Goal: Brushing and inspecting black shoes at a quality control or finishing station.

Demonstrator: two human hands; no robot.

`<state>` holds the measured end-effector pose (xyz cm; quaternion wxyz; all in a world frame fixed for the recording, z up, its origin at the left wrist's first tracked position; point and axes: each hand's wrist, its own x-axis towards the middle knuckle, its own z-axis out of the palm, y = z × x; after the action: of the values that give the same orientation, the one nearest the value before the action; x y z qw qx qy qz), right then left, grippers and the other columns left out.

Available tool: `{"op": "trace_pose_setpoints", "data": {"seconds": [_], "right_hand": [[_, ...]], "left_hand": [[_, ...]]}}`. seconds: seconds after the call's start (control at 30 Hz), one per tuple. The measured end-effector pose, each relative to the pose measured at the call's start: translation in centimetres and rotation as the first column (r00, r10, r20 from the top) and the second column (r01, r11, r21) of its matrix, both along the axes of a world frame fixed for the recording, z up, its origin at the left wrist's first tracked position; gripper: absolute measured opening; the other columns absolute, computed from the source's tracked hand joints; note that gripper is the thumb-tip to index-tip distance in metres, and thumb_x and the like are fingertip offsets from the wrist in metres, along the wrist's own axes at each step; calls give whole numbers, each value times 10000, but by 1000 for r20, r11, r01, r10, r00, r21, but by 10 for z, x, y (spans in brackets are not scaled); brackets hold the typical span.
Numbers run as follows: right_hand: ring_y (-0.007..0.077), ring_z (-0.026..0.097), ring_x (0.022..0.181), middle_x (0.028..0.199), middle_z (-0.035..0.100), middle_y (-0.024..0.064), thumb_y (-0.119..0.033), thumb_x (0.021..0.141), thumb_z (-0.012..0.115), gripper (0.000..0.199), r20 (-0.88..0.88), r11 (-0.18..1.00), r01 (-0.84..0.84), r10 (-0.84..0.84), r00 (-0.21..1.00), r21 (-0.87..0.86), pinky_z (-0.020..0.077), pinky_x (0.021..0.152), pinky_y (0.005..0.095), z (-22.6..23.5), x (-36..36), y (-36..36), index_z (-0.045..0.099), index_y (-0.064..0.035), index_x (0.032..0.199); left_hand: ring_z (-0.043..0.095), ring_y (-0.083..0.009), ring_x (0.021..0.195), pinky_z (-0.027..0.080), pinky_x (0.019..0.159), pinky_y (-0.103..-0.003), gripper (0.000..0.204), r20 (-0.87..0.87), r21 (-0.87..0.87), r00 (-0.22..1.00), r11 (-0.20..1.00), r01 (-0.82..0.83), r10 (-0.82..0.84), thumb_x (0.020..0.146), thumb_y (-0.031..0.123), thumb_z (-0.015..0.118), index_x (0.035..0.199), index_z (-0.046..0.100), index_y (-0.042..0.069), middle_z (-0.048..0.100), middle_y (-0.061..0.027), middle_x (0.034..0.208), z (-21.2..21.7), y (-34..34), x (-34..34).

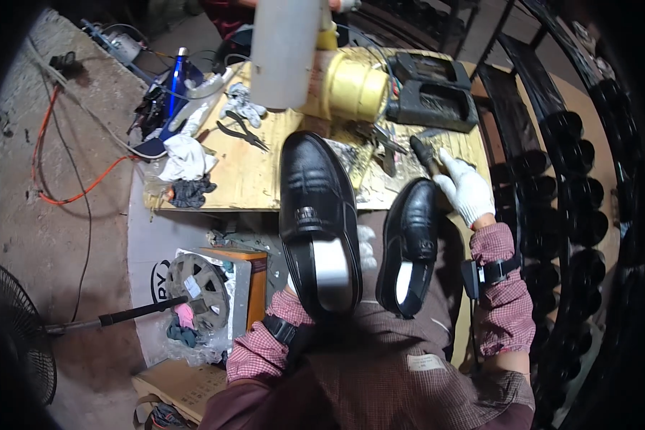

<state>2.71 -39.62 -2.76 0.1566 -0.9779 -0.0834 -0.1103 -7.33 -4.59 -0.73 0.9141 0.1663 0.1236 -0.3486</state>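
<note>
A black leather loafer (309, 183) with a metal ornament and a pale insole is held up in front of me, toe pointing away. My left hand (366, 247), in a white glove, is wrapped round it from behind; most of the hand is hidden by the shoe. A second black loafer (413, 215) is close on the right, beside the gloved fingertips; what supports it is hidden. Over the bench's right side, my white-gloved right hand (467, 188) has its thumb and fingers closed about a dark-tipped hand tool (424, 153), whose exact kind I cannot make out.
On the wooden bench (222, 188) are pliers (242, 132), a yellow cylindrical machine part (355, 86), a dark two-slot holder (437, 93) and rags (186, 159). A blue bottle (177, 82) stands at left. A fan (11, 333) is lower left; shoe racks (566, 172) line the right.
</note>
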Motion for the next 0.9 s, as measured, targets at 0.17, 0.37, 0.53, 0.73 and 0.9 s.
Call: {"op": "trace_pose_setpoints", "data": {"seconds": [0.17,0.37,0.53,0.73,0.9], "right_hand": [[434,509,1330,1441,577,201,-243,911,693,618,53,964,46,-34,998,-260,434,1114,473,-26,3,-21,521,-110,1490],[378,634,1186,1369,615,204,-116,917,648,607,-89,949,-38,11,996,-312,526,999,437,-32,-3,-45,476,-102,1498],[351,697,1047,1187,702,198,-153,998,576,392,-67,975,153,-144,987,164,560,901,414,31,-23,-21,591,-60,1378],[261,736,818,1016,729,120,-228,947,701,303,257,875,-364,290,922,319,589,699,339,117,-108,93,677,-74,1207],[272,719,680,791,697,69,-252,933,699,189,-18,781,-453,509,860,430,584,629,361,101,-138,83,702,-109,1057]], "left_hand": [[660,-353,1094,564,998,-514,579,182,-112,927,943,-313,329,1076,357,460,1416,455,-112,628,-229,1226,8,23,25],[660,-411,1059,558,981,-522,620,90,222,996,975,-23,3,1051,461,500,1398,489,-53,620,-281,1228,-15,27,-24],[642,-446,1125,550,995,-537,719,47,258,998,966,17,-30,1031,516,511,1451,459,-66,602,-300,1318,-40,24,-66],[607,-294,1249,501,1120,-438,406,-156,109,979,982,151,-133,1047,119,576,1423,501,-15,596,-186,1376,11,-2,-52],[624,-287,1190,537,1065,-401,407,149,405,980,912,61,-132,1087,187,521,1436,462,-15,598,-170,1325,14,-12,-67]]}}
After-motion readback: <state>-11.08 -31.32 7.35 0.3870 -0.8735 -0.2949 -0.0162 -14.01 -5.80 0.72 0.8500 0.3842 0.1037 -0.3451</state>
